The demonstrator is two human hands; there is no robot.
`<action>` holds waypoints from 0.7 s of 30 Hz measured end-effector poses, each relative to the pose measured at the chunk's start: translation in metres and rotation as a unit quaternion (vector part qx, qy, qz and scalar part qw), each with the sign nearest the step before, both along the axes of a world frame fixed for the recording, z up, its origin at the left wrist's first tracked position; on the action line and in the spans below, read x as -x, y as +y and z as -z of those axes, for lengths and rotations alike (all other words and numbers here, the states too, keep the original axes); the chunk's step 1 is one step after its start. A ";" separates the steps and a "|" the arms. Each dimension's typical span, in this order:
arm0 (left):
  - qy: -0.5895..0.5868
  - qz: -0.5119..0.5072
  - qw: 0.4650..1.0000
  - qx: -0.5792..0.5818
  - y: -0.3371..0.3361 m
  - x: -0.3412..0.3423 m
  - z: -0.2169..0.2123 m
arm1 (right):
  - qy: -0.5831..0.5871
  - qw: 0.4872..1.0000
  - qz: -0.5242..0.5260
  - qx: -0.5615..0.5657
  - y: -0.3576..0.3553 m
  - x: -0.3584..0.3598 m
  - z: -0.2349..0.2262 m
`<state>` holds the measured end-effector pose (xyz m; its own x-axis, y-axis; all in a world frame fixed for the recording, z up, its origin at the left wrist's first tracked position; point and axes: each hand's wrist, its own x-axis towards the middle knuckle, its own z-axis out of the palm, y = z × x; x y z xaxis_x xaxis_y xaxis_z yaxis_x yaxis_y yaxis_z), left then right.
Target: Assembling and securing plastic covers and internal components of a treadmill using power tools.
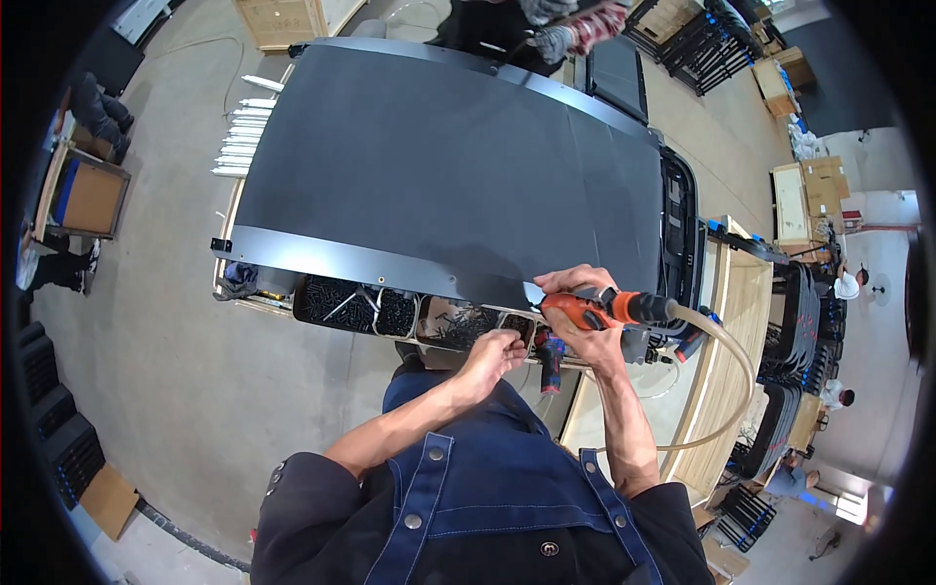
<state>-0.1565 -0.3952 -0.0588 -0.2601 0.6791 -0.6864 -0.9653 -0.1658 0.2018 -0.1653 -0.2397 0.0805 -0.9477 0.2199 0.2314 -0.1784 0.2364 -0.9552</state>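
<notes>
My right hand (585, 322) is wrapped round an orange and black power tool (624, 306) with a hose at its rear. The tool's front end lies at the near edge of a large dark grey panel (439, 161). Over the small-parts bins, my left hand (495, 359) is closed with its fingers pinched; whatever is between them is too small to make out. Several bins stand in a row under the panel's near edge, with small black fasteners (336, 304) in them. Beside my right wrist, a blue and black cordless driver (551, 361) stands handle down.
Across the panel, another person's gloved hand (554, 43) is at the far edge. The pale hose (746, 375) loops out to the right, past a wooden crate (717, 370). White tubes (244, 136) stick out at the left. Black frames (790, 322) are stacked at the far right.
</notes>
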 end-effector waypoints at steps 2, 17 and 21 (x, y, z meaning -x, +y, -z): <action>0.014 0.007 1.000 -0.017 -0.015 0.003 -0.005 | 0.009 1.000 0.001 -0.011 0.001 0.000 0.007; 0.155 0.037 0.983 -0.095 -0.056 0.022 -0.021 | 0.057 0.982 0.075 0.163 0.006 -0.033 -0.025; 0.101 -0.031 0.993 -0.049 -0.055 0.016 -0.023 | 0.060 0.965 0.096 0.236 0.002 -0.046 -0.026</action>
